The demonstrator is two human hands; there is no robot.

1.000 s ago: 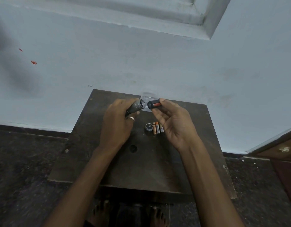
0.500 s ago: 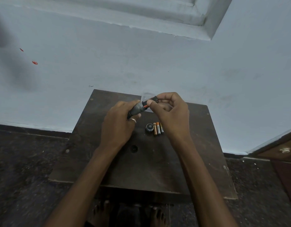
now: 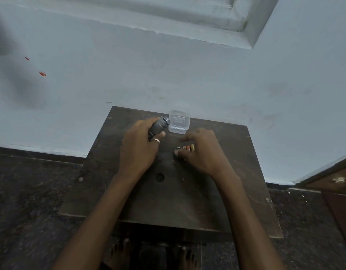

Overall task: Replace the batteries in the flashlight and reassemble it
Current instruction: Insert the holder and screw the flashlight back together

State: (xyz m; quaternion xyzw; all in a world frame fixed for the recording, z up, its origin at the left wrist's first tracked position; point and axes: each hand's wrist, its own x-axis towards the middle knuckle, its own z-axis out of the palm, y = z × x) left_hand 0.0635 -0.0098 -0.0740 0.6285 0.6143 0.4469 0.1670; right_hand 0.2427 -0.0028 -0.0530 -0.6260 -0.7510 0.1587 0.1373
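While the left hand [image 3: 138, 151] grips the flashlight body [image 3: 158, 126], the right hand [image 3: 202, 151] seemingly pinches the cap [image 3: 178, 150] beside loose batteries [image 3: 188, 148].

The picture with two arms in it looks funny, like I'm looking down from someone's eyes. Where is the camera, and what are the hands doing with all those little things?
You guessed well. The camera sits on a person's head and looks forward and down, so you see their own two arms, and even their bare toes at the bottom.

They stand at a small dark wooden table against a pale wall. The left hand holds a grey flashlight body. Its end is open, with no cap on it.

The right hand is down on the table, its fingers at a small round cap and a few little batteries lying side by side. I cannot tell if it has gripped anything yet.

Behind the hands stands a clear plastic box, close to the flashlight's open end.
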